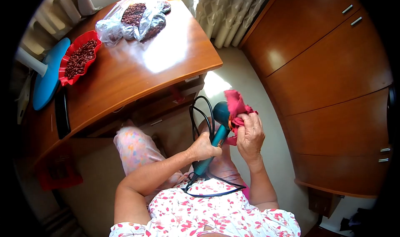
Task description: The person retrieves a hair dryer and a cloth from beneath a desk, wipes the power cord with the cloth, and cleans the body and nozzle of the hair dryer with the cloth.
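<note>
While your left hand (204, 147) is wrapped around the teal hair dryer (222, 133), your right hand (251, 136), just across from it, grasps a bunched red cloth (237, 104) that seems to touch the hair dryer, though partly hidden.

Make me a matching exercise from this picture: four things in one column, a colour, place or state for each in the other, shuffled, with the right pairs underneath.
Things:
1. Hair dryer
2. Cloth
3. Bowl
4. Plastic bag

Descriptions:
A. Red, with a wavy rim
B. Held in the right hand
C. Clear and see-through
D. Teal, its handle gripped by the left hand

Right pairs: 1-D, 2-B, 3-A, 4-C
</note>
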Demonstrator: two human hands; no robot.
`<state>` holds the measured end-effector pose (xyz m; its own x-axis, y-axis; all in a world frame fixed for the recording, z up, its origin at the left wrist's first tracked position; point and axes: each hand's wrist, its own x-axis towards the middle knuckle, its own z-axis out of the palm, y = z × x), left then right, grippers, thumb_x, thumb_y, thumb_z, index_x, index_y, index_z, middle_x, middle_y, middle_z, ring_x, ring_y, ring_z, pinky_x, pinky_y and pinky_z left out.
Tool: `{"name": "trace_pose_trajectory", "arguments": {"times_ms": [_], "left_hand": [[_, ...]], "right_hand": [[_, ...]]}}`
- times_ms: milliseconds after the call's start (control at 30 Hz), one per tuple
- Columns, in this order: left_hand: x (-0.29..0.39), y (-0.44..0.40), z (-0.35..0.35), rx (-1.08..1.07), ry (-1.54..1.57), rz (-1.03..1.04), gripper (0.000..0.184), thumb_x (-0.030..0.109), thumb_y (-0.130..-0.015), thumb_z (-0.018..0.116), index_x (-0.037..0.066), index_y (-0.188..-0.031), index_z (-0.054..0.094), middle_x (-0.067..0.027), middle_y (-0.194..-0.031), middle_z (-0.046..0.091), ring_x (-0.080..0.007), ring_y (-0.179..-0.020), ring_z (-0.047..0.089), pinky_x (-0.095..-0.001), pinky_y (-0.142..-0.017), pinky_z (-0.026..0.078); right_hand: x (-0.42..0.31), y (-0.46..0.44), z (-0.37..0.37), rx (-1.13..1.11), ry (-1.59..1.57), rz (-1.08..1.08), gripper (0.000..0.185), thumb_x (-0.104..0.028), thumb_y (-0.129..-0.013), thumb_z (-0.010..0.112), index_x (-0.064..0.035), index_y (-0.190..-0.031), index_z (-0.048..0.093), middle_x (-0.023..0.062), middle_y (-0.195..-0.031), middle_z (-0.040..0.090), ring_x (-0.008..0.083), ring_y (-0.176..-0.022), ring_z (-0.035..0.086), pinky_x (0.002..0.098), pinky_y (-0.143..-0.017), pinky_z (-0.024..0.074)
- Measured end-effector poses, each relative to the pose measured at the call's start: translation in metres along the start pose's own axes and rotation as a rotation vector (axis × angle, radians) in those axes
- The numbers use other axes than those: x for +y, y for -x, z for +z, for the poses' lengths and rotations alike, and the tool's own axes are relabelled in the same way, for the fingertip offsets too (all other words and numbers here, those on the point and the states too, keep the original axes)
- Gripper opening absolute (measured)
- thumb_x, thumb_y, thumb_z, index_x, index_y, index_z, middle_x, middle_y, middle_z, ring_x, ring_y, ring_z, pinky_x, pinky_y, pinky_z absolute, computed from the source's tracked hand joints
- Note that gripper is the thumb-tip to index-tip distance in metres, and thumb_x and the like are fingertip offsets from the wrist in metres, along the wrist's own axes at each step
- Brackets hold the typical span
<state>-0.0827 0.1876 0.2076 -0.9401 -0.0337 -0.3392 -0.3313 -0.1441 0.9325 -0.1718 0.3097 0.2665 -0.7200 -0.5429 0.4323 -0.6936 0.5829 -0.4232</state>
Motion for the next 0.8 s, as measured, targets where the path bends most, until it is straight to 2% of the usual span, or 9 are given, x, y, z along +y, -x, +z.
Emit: {"name": "trace_pose_trajectory", "arguments": {"times_ms": [67,133,167,300,433,567,667,733,800], "left_hand": [[-0.001,-0.001,0.001,0.026,0.015,0.054,0.016,0.010,-0.058,0.061,0.001,-0.065,0.050,-0.0024,-0.057,0.048,-0.0106,-0.051,0.048,-0.0268,-0.050,0.043],[0.005,0.002,0.001,0.025,0.021,0.034,0.015,0.009,-0.059,0.061,0.001,-0.065,0.050,-0.0020,-0.057,0.048,-0.0103,-0.052,0.047,-0.0266,-0.050,0.043],[0.007,0.004,0.000,0.021,0.022,0.014,0.014,0.009,-0.059,0.061,0.002,-0.066,0.050,-0.0015,-0.058,0.048,-0.0101,-0.052,0.047,-0.0265,-0.050,0.042],[-0.003,0.001,0.004,0.021,0.067,0.060,0.014,0.008,-0.059,0.061,0.002,-0.066,0.050,-0.0008,-0.058,0.047,-0.0095,-0.052,0.046,-0.0263,-0.050,0.041],[-0.001,0.002,0.003,-0.036,0.027,0.005,0.014,0.009,-0.059,0.061,0.003,-0.064,0.050,-0.0010,-0.057,0.047,-0.0092,-0.051,0.045,-0.0265,-0.049,0.040],[0.007,0.004,0.005,-0.031,0.027,-0.034,0.016,0.010,-0.058,0.063,0.003,-0.061,0.049,-0.0013,-0.056,0.047,-0.0100,-0.051,0.046,-0.0270,-0.050,0.040],[0.000,-0.001,0.002,-0.065,0.016,-0.074,0.018,0.012,-0.057,0.063,0.003,-0.061,0.049,-0.0017,-0.056,0.046,-0.0109,-0.050,0.046,-0.0268,-0.050,0.040],[0.001,0.000,0.000,-0.043,0.041,-0.067,0.018,0.012,-0.056,0.063,0.003,-0.061,0.049,-0.0019,-0.056,0.046,-0.0111,-0.050,0.046,-0.0266,-0.050,0.040],[0.001,-0.001,-0.002,-0.018,0.065,-0.064,0.019,0.013,-0.056,0.064,0.003,-0.061,0.048,-0.0021,-0.056,0.046,-0.0112,-0.050,0.046,-0.0263,-0.050,0.040]], "right_hand": [[0.002,-0.001,-0.002,-0.027,-0.056,-0.041,0.020,0.001,-0.072,0.046,-0.0013,-0.088,0.059,0.0120,-0.081,0.052,0.0298,-0.077,0.053,0.0392,-0.068,0.0447],[0.004,-0.001,-0.005,-0.080,-0.087,-0.075,0.012,-0.002,-0.069,0.051,-0.0050,-0.077,0.057,0.0092,-0.075,0.048,0.0278,-0.073,0.051,0.0401,-0.060,0.0440],[0.005,-0.002,-0.008,-0.082,-0.089,-0.076,0.012,-0.002,-0.069,0.051,-0.0050,-0.077,0.057,0.0092,-0.075,0.048,0.0278,-0.073,0.051,0.0401,-0.060,0.0440],[0.005,-0.010,-0.021,-0.226,0.024,-0.128,0.002,-0.005,-0.068,0.056,-0.0065,-0.068,0.056,0.0069,-0.071,0.048,0.0258,-0.070,0.050,0.0387,-0.057,0.0436],[0.014,-0.010,-0.027,-0.306,0.218,-0.249,0.006,-0.009,-0.066,0.062,-0.0085,-0.063,0.057,0.0051,-0.070,0.049,0.0236,-0.069,0.051,0.0365,-0.055,0.0435],[0.017,-0.014,-0.036,-0.320,0.334,-0.288,0.006,-0.010,-0.064,0.062,-0.0086,-0.061,0.057,0.0038,-0.070,0.050,0.0234,-0.070,0.051,0.0361,-0.054,0.0438],[0.031,-0.015,-0.041,-0.333,0.393,-0.249,0.003,-0.008,-0.066,0.059,-0.0086,-0.063,0.058,0.0044,-0.070,0.050,0.0248,-0.071,0.052,0.0366,-0.055,0.0435],[0.049,-0.014,-0.047,-0.177,0.306,-0.020,0.008,-0.005,-0.069,0.052,-0.0054,-0.063,0.057,0.0059,-0.071,0.051,0.0236,-0.069,0.051,0.0339,-0.055,0.0411],[0.080,-0.008,-0.051,-0.066,-0.170,0.195,0.012,0.000,-0.069,0.044,-0.0020,-0.066,0.055,0.0066,-0.069,0.048,0.0208,-0.066,0.048,0.0322,-0.054,0.0385]]}}
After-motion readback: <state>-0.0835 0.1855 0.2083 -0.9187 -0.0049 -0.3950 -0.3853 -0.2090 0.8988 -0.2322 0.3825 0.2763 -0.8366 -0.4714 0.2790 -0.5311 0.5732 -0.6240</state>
